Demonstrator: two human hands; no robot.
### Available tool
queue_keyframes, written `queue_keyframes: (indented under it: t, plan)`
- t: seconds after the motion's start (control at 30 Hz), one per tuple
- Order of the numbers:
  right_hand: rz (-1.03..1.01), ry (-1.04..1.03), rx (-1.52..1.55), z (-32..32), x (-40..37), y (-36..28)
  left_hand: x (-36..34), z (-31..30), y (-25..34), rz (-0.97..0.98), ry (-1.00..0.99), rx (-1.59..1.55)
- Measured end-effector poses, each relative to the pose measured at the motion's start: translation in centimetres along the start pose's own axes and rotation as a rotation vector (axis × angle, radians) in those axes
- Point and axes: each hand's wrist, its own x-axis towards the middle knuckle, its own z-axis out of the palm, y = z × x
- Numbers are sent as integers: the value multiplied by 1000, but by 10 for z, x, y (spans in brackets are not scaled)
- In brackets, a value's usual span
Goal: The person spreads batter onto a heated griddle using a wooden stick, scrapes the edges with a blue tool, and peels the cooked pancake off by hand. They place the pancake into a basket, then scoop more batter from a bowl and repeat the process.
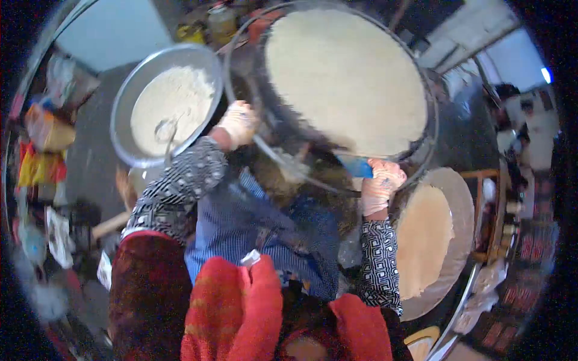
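A wide round griddle (428,129) carries a thin pale sheet of batter (349,81) spread over most of its top. My right hand (383,182), in a whitish glove, grips a scraper (356,166) with a blue part, its edge at the near rim of the batter sheet. My left hand (239,123), gloved too, is closed beside the ring (265,147) that runs around the griddle; what it holds, if anything, I cannot make out. Left of it stands a metal basin (118,114) of pale batter (174,102), with a ladle (165,130) resting inside.
On the right, a round tray (460,240) bears a browned flat pancake (424,240). Bags and packets (48,144) crowd the far left. A jar (221,24) stands behind the griddle. A wooden frame (497,210) is beyond the tray.
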Motion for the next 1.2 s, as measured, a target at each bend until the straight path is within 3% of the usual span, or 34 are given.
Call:
queue_keyframes:
  t: [0.03,0.1,0.13,0.17,0.2,0.23,0.27,0.3,0.33,0.43,0.57,0.63,0.73,0.87,0.93,1.07,1.2]
  plan:
    - [0,-20,-5,-3,0,-3,-11,-24,34,4,-101,-56]
    - [-21,-54,24,-8,-9,-9,-19,-35,119,-75,-107,-123]
    - [-43,-63,45,-9,-9,-9,-31,-82,152,37,-171,-220]
    - [-60,-66,56,-10,-10,-8,13,-12,221,111,-64,-14]
    - [-74,-54,69,-10,-10,-7,-24,-86,242,-6,0,-329]
    - [-70,-119,22,-10,-10,-6,-20,-87,288,-50,250,-440]
    - [-65,-188,-30,-9,-10,-6,-13,-56,352,-36,468,-343]
    - [-16,-233,-31,-13,-8,-9,-45,-65,372,291,456,-573]
    - [-29,-234,-34,-19,-2,-17,-79,-77,367,625,432,-799]
    - [14,-166,-45,-4,-6,-6,-91,-57,350,712,351,-741]
    - [-50,-110,-45,-6,-6,-2,-100,-54,239,294,434,-622]
    - [-45,-126,-32,-12,-5,-8,-107,-40,193,144,605,-763]
    - [-28,-186,-92,-11,-3,-13,-129,-13,180,-129,731,-775]
    - [-32,-177,-102,-15,-2,-25,-139,0,192,-178,721,-858]
    - [29,-277,-137,-18,2,-31,-138,-2,192,-183,738,-904]
    - [12,-228,-125,-13,5,-36,-143,-8,178,-232,826,-987]
    - [5,-184,-144,-7,4,-34,-135,-19,139,-244,1045,-944]
